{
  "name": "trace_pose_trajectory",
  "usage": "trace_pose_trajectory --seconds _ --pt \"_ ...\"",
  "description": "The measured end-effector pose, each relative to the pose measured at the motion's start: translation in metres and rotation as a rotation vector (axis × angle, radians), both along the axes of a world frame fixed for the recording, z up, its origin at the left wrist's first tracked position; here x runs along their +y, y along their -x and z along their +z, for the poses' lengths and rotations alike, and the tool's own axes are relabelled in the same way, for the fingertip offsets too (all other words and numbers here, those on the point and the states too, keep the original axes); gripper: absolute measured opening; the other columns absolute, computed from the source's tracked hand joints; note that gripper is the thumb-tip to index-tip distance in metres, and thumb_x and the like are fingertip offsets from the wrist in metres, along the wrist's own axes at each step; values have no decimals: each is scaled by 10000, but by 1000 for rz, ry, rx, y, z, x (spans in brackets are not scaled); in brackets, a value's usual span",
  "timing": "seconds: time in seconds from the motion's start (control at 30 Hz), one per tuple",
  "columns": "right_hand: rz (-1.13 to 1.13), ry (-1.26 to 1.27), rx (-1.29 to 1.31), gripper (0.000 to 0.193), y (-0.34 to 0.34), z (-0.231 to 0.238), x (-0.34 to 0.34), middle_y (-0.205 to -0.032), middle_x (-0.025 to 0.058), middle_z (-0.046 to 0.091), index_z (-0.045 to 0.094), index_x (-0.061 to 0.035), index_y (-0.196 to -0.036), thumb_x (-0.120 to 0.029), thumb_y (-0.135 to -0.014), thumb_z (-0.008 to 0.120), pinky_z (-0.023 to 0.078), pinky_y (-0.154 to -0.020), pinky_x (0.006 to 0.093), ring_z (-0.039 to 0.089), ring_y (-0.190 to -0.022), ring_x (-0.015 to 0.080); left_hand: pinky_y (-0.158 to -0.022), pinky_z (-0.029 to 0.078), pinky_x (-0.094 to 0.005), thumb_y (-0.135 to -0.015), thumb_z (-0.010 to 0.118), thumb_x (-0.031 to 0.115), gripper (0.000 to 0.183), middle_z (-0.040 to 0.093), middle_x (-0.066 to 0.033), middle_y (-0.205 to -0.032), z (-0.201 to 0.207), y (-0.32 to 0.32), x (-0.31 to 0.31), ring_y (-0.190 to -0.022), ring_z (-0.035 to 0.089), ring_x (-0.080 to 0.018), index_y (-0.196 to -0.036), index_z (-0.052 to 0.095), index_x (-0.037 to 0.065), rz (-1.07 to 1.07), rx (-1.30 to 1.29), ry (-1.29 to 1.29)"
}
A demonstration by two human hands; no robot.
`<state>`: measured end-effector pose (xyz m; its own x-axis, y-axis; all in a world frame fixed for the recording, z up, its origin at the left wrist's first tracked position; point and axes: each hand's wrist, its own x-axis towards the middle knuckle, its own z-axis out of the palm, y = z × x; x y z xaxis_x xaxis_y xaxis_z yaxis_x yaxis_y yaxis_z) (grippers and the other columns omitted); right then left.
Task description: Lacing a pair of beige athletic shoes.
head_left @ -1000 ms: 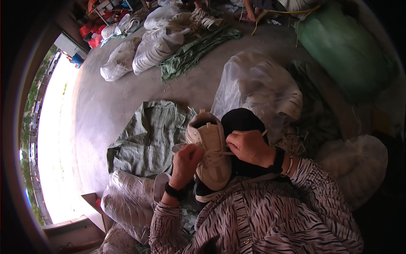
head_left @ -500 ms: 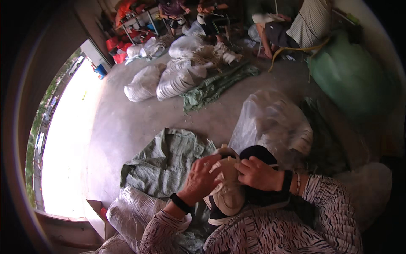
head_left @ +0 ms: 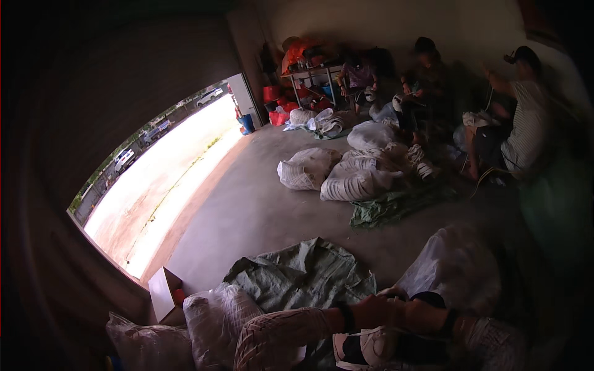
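Observation:
Low in the view, my left hand [head_left: 373, 311] and my right hand [head_left: 424, 315] meet over my lap, both closed. Between them is the upper end of a pale cream shoe [head_left: 375, 344], gripped from both sides. Its body hangs below my hands, white and cream with a dark patch beside it. The fingertips are dim and partly hidden. A rounded black piece [head_left: 430, 299] shows just behind my right hand. Dark bands circle both wrists.
A green woven sheet [head_left: 300, 272] lies ahead, with a clear plastic bag [head_left: 455, 266] to its right. Stuffed bags [head_left: 219, 315] and an open carton [head_left: 164, 294] stand at left. Farther off are white sacks [head_left: 359, 179], seated people [head_left: 526, 117], a table [head_left: 309, 71] and a bright doorway [head_left: 167, 179].
The view has tilted up toward the far wall and doorway, so my hands now sit lower in it. They stay together at the shoe.

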<state>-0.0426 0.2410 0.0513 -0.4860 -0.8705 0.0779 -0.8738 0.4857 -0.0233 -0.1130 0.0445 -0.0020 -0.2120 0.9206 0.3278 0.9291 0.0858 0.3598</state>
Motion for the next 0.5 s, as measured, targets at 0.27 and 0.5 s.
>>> trace_pose_trajectory --seconds 0.27,0.5 --pt "-77 346 -4 259 0 -45 -20 -837 91 625 567 -59 -1047 -199 -845 484 477 -469 328 634 -610 184 -774 502 -255 -908 433 93 307 565 -43 -1153 -15 -1 -4 -1002 598 -139 -1206 500 112 35 -177 -109" --pt "-610 188 -76 268 -27 -51 -25 -1103 168 553 623 -12 -986 -148 -784 512 427 -768 430 563 -973 276 -719 479 -280 -872 567 131 168 663 -62 -846 27 -26 -21 -814 610 -114 -944 656 8 389 -835 -126"
